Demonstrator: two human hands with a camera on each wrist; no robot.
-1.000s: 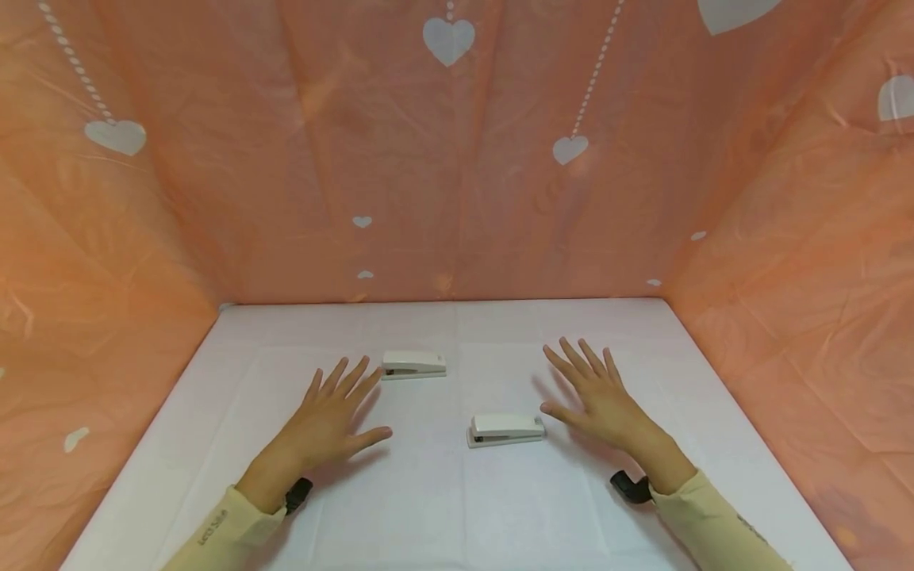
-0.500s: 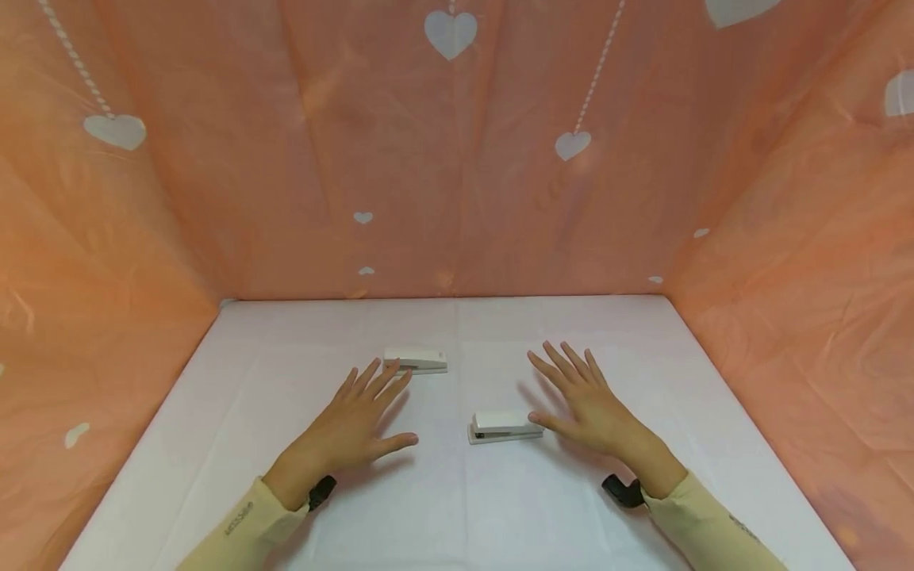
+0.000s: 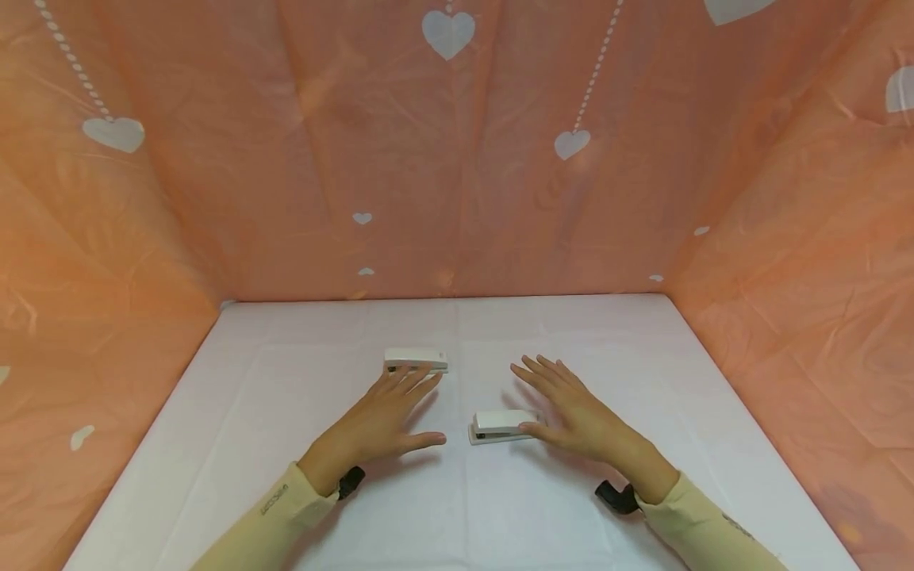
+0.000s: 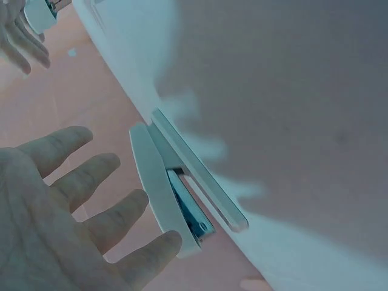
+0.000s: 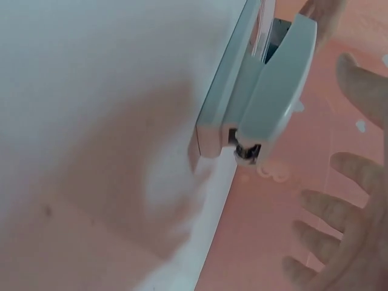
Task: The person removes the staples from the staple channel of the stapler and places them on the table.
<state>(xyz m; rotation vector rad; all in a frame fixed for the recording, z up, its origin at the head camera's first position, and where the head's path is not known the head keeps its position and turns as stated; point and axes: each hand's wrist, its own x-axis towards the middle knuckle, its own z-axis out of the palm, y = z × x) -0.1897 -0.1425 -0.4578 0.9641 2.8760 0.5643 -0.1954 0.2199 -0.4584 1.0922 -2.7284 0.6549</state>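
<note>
Two white staplers lie on the white table. The far stapler (image 3: 416,358) sits left of the middle; the near stapler (image 3: 496,424) lies a little right of it and closer to me. My left hand (image 3: 382,420) hovers just in front of the far stapler, fingers spread, their tips overlapping its lower edge in the head view. In the left wrist view that stapler (image 4: 163,182) shows its metal magazine beyond the fingertips. Over the right end of the near stapler hovers my right hand (image 3: 578,416), its thumb covering part of it. The right wrist view shows this stapler (image 5: 267,85) apart from the fingers.
A white cloth covers the table (image 3: 286,349). Orange sheeting (image 3: 457,174) with white hearts stands at the back and both sides. A black wrist camera (image 3: 351,482) sits on the left wrist, another black camera (image 3: 617,498) on the right.
My left hand has moved right, over the front of the far stapler. My right hand has shifted left, so its thumb now overlaps the near stapler. Both staplers stay put.
</note>
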